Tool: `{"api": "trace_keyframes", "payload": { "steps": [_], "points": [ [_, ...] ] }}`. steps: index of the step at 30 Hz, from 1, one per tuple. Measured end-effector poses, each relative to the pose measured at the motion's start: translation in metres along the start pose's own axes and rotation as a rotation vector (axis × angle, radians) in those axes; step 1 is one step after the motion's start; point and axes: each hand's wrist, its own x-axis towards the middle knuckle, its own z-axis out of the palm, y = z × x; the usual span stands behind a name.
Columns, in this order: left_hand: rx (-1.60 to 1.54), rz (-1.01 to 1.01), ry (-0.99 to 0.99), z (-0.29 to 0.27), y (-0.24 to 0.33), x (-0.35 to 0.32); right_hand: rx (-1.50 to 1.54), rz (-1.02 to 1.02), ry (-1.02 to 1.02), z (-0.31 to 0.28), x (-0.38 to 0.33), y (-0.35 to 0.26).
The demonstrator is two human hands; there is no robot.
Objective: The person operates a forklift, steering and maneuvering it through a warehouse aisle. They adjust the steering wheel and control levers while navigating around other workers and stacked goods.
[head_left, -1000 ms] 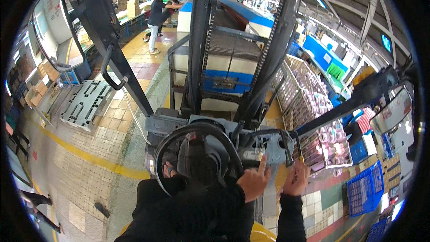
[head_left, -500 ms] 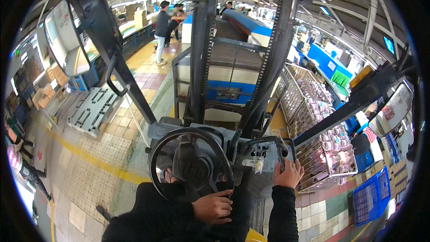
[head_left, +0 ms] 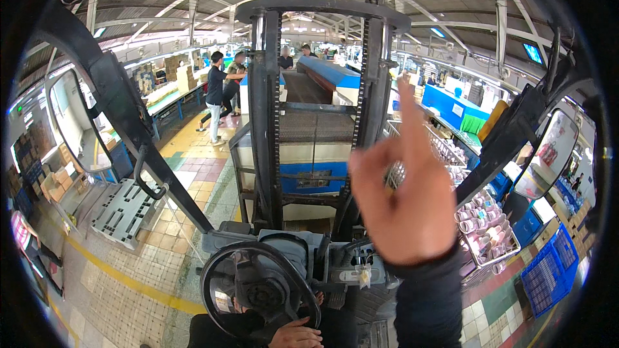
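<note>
Strg whl [head_left: 263,296] rim at fingers of L hand [head_left: 296,336].

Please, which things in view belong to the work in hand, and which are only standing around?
Seemingly in use:
- steering wheel, left hand at its lower rim
- mast, straight ahead

Seemingly just standing around:
- grey pallet, left
- blue crate, right
- cardboard boxes, far left

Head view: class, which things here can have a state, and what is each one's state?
Right hand: raised, index finger up, blurred
Left hand: at lower rim of steering wheel, grip unclear
Mast: upright
Gray pallet: lying flat
Pinkish shoes: stacked in rows
Screen: lit
Worker in dark top: standing, arm extended
</note>
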Motion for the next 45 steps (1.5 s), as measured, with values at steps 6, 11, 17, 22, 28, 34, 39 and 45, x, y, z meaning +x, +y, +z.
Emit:
{"api": "trace_keyframes", "payload": {
  "steps": [6,11,17,22,28,34,39,45],
  "points": [
    [-0.028,-0.046,-0.006,-0.005,0.003,0.006,-0.222,0.262,-0.501,0.055,-0.139,0.085],
    [-0.033,-0.029,0.013,-0.005,0.003,0.011,-0.369,0.441,-0.27,0.042,-0.23,0.141],
    [-0.006,-0.008,0.067,-0.003,0.007,0.015,-0.794,0.474,-0.201,0.041,-0.263,0.172],
    [-0.024,0.015,0.109,-0.004,0.006,0.014,-0.729,0.517,-0.171,0.046,-0.269,0.173],
    [-0.015,-0.002,0.058,-0.003,0.004,0.011,-0.727,0.471,-0.17,0.044,-0.267,0.173],
    [-0.03,-0.006,0.053,-0.006,0.005,0.013,-0.781,0.421,-0.134,0.045,-0.266,0.172],
    [-0.043,-0.014,0.082,-0.006,0.007,0.013,-0.768,0.418,-0.137,0.044,-0.265,0.172],
    [-0.05,-0.002,0.089,-0.004,0.004,0.012,-0.777,0.422,-0.167,0.045,-0.266,0.173]
  ]
}}
